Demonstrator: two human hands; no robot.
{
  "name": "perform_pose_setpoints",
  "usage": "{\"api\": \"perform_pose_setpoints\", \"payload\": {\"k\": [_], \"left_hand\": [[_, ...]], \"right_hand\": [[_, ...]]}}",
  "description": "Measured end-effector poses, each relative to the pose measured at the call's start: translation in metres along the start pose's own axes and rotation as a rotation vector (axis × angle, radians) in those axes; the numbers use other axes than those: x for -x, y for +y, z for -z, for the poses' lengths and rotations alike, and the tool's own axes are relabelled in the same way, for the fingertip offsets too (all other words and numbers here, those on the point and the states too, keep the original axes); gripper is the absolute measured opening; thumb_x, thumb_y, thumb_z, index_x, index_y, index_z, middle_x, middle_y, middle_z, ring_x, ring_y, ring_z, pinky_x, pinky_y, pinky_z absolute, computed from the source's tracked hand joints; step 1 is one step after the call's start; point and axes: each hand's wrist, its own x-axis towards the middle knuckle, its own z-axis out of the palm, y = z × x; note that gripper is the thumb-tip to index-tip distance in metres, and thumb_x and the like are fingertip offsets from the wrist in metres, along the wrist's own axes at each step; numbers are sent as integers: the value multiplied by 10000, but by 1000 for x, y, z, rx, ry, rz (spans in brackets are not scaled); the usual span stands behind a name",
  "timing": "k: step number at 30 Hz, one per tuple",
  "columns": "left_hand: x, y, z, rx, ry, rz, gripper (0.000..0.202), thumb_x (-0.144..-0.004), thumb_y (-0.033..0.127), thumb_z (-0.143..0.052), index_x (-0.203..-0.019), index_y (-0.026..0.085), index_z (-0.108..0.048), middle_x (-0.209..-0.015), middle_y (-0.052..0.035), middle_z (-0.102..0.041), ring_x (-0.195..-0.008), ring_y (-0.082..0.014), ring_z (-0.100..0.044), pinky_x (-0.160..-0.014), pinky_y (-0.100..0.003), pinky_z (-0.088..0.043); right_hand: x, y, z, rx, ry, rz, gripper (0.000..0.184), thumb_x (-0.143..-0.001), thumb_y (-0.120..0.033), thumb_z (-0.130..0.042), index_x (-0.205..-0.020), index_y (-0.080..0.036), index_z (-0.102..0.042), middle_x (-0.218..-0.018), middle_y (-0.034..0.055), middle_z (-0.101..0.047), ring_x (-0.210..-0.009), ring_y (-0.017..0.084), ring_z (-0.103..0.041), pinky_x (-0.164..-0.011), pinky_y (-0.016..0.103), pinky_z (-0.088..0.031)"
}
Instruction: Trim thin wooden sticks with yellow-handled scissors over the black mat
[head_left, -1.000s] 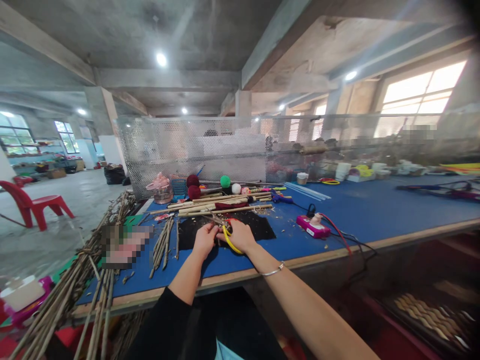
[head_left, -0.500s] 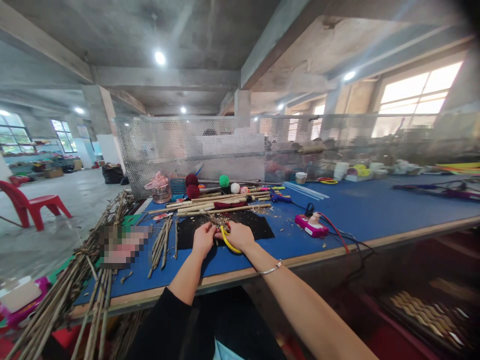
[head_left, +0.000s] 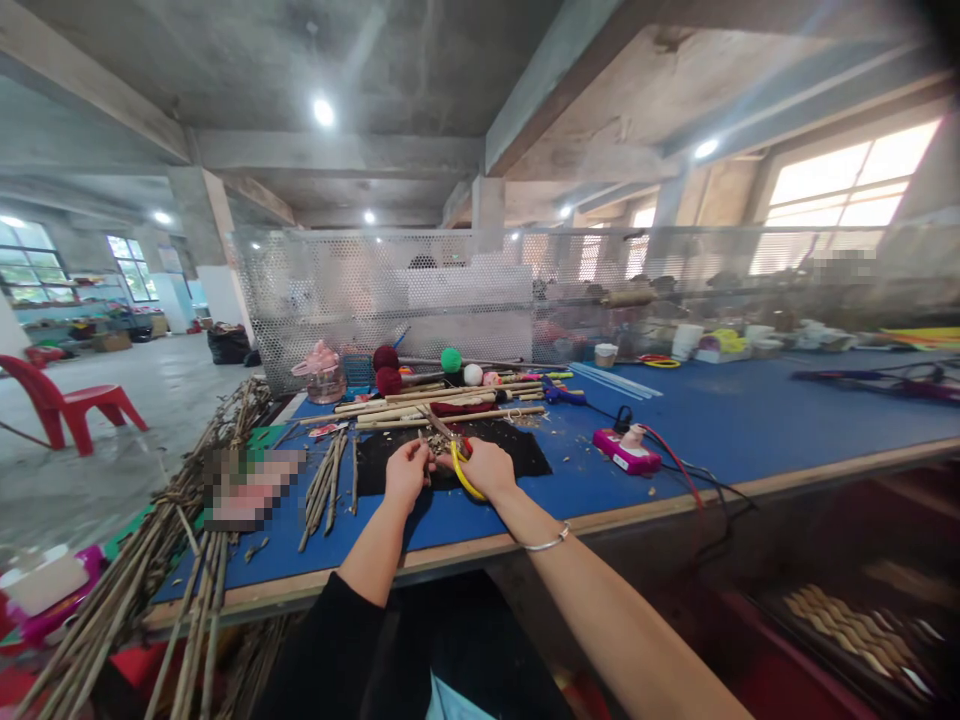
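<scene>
- Six o'clock: the right hand (head_left: 489, 470) partly hides the yellow-handled scissors (head_left: 467, 480).
- Seven: the thin piece in the left hand (head_left: 406, 476), too small to identify.
- Eight: a pinkish thing (head_left: 259, 492), pixelated; stick bundle (head_left: 112, 610), cut off by the edge.
- Nine: red chair (head_left: 71, 402), cut off.
- Four: wavy pieces (head_left: 847, 628), blurred.

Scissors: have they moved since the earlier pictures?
Yes. The scissors have swung rightward at the tips, judged against the nearest pale stick, and point more directly away from the person.
</scene>
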Motion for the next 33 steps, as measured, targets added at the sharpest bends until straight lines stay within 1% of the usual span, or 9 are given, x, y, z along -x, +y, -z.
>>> {"api": "perform_pose_setpoints", "payload": {"k": [6, 10, 12, 15, 20, 22, 25, 30, 33], "left_hand": [[-1, 6, 1, 92, 82, 74, 237, -763, 284, -469, -937, 129, -514, -618, 2, -532, -445, -60, -485, -351, -137, -292], [-2, -2, -2, 36, 67, 32, 183, -756, 281, -438, -838, 141, -522, -522, 48, -450, -374, -52, -407, -345, -152, -263], [-4, -6, -5, -93, 70, -40, 211, -764, 315, -417, -777, 142, -537, -494, 47, -438, -378, -61, -402, -373, -171, -301], [-17, 0, -2, -462, 55, -179, 273, -748, 375, -448, -688, 140, -573, -538, -3, -524, -487, -98, -489, -490, -205, -384], [-56, 35, 34, -1071, 122, -367, 301, -786, 363, -404, -851, 172, -627, -801, -94, -641, -798, -186, -575, -720, -285, -410], [-69, 41, 52, -1272, 118, -347, 311, -786, 378, -397, -866, 198, -638, -886, -103, -641, -857, -205, -574, -742, -300, -410], [-83, 36, 69, -1443, -13, -284, 231, -744, 323, -464, -833, 231, -655, -911, -84, -647, -862, -214, -582, -741, -302, -419], [-99, 20, 74, -1506, -16, -152, 274, -760, 309, -428, -865, 203, -658, -924, -110, -645, -872, -214, -587, -736, -291, -432], [-108, 14, 73, -1513, -26, -146, 296, -762, 342, -423, -879, 195, -652, -949, -117, -636, -888, -220, -580, -732, -287, -434]], "right_hand": [[-2, 5, 0, -99, 53, -81, 488, -679, -647, -456, -861, -216, -597, -813, 70, -645, -794, 207, -597, -635, 250, -377], [-5, 7, -1, -137, 65, -102, 488, -672, -657, -453, -835, -220, -594, -792, 65, -641, -758, 200, -594, -605, 245, -364], [-6, 9, -1, -155, 73, -110, 480, -678, -654, -448, -828, -222, -592, -782, 62, -639, -746, 194, -590, -596, 241, -358], [-7, 11, -2, -187, 93, -129, 461, -691, -643, -444, -826, -227, -590, -769, 52, -637, -731, 183, -585, -582, 232, -348], [-6, 14, -1, -221, 116, -141, 425, -700, -610, -470, -839, -227, -594, -759, 42, -636, -720, 173, -582, -557, 219, -329], [-6, 14, -1, -240, 104, -144, 414, -701, -599, -479, -824, -221, -595, -744, 39, -633, -705, 165, -579, -548, 215, -319], [-6, 15, -2, -269, 108, -140, 407, -698, -596, -482, -813, -222, -593, -733, 30, -628, -694, 160, -573, -533, 212, -305], [-7, 16, -3, -266, 119, -150, 400, -704, -592, -475, -825, -228, -591, -737, 27, -631, -696, 165, -575, -529, 220, -302], [-7, 16, -2, -247, 99, -157, 401, -717, -587, -461, -834, -225, -590, -754, 32, -633, -715, 168, -578, -540, 221, -314]]}}
